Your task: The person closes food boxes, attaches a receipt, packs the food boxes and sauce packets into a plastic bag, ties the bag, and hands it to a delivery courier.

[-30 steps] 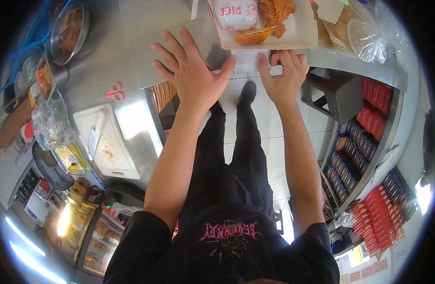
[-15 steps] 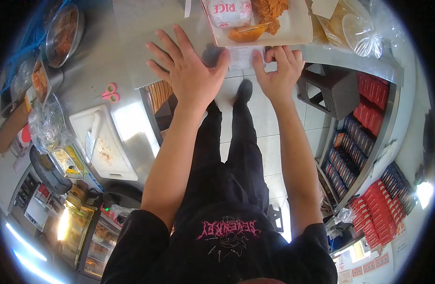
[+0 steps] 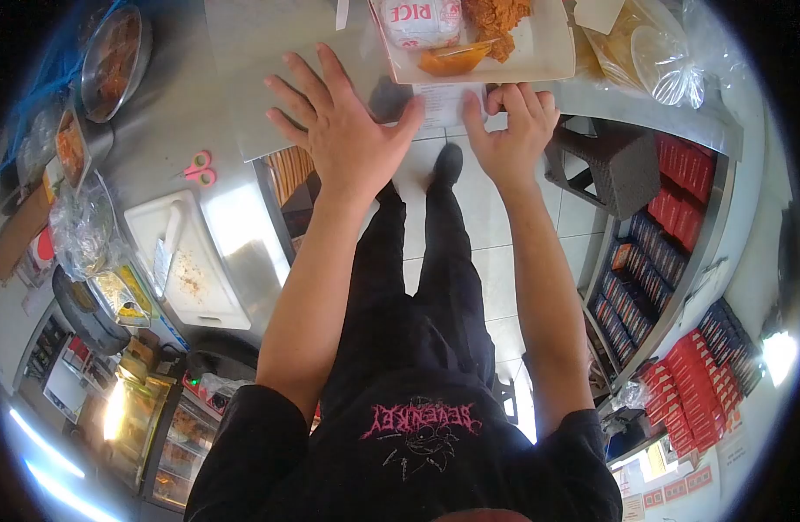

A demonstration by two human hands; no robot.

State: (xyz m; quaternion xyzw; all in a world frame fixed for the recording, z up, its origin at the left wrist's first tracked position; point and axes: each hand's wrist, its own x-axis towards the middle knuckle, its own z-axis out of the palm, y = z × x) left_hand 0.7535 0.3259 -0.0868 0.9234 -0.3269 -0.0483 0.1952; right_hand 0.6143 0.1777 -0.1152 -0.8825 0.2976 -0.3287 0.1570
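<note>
My left hand (image 3: 343,130) is spread flat, fingers apart, over the near edge of the steel counter (image 3: 243,96); it holds nothing. My right hand (image 3: 509,130) pinches a white paper slip (image 3: 443,103) that lies at the counter's edge, just below a cream tray (image 3: 548,52). On the tray lie a wrapped rice packet (image 3: 417,19), fried chicken (image 3: 500,16) and a small orange sauce cup (image 3: 452,59).
Pink scissors (image 3: 195,170) and a white cutting board (image 3: 191,265) with a knife lie on the left counter. Metal bowls (image 3: 113,56) of food stand at far left. Clear plastic bags (image 3: 665,56) sit at right. Shelves with red boxes (image 3: 687,183) are lower right, beside a dark stool (image 3: 613,165).
Both hands have shifted slightly up and left along the counter edge. The right hand's fingers stay on the paper slip.
</note>
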